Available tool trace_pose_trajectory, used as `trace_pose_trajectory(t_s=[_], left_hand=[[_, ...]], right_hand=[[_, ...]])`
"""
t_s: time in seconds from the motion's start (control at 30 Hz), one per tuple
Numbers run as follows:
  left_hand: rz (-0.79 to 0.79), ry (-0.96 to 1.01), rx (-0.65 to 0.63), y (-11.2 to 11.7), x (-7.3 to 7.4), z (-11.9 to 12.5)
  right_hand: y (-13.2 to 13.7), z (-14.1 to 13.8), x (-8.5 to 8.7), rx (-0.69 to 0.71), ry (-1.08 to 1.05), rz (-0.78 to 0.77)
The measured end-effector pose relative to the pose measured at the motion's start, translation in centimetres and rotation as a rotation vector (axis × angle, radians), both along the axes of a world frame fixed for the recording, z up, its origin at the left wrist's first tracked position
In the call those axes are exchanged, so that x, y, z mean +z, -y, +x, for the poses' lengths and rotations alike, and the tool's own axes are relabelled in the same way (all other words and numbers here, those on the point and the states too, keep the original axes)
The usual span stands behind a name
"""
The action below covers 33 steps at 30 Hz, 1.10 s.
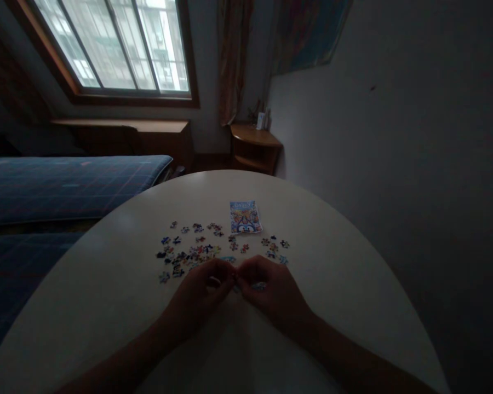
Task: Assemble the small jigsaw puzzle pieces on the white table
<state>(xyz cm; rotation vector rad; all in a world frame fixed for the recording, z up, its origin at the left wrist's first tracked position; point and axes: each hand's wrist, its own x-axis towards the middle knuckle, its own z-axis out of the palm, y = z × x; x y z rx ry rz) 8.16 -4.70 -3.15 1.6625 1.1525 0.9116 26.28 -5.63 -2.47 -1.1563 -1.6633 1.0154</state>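
Both my hands meet over a round white table (107,306). My left hand (203,293) has its fingers curled in a pinch. My right hand (267,290) is curled the same way, fingertips touching the left's. What they pinch is too small and dark to make out; it looks like puzzle pieces. Several loose jigsaw pieces (189,251) lie scattered just beyond my hands. A few more pieces (274,247) lie to the right. A small colourful picture card (245,216) lies flat behind them.
A bed with a blue cover (66,186) stands left of the table. A wooden corner shelf (254,145) and a low cabinet (148,137) sit under the window. A grey wall (414,164) runs close along the right side.
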Motion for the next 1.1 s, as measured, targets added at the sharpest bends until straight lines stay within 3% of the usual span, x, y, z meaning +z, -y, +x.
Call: trace_pose_trajectory(t_s=[0.23,0.47,0.8,0.97,1.1], left_hand=[[0.043,-0.036,0.016,0.3,0.7,0.0],[-0.036,0.083,0.015,0.5,0.1,0.2],[-0.008,-0.103,0.007,0.7,1.4,0.2],[-0.077,0.043,0.087,0.5,1.3,0.3],[-0.141,0.211,0.12,0.4,1.2,0.8]], right_hand=[[0.3,-0.3,0.0,-0.008,-0.066,-0.05],[0.1,-0.3,-0.1,0.011,-0.095,-0.093],[-0.1,0.1,-0.2,0.083,-0.101,-0.19],[-0.1,-0.1,0.2,0.099,-0.292,-0.301],[0.3,-0.6,0.3,0.089,-0.311,-0.343]])
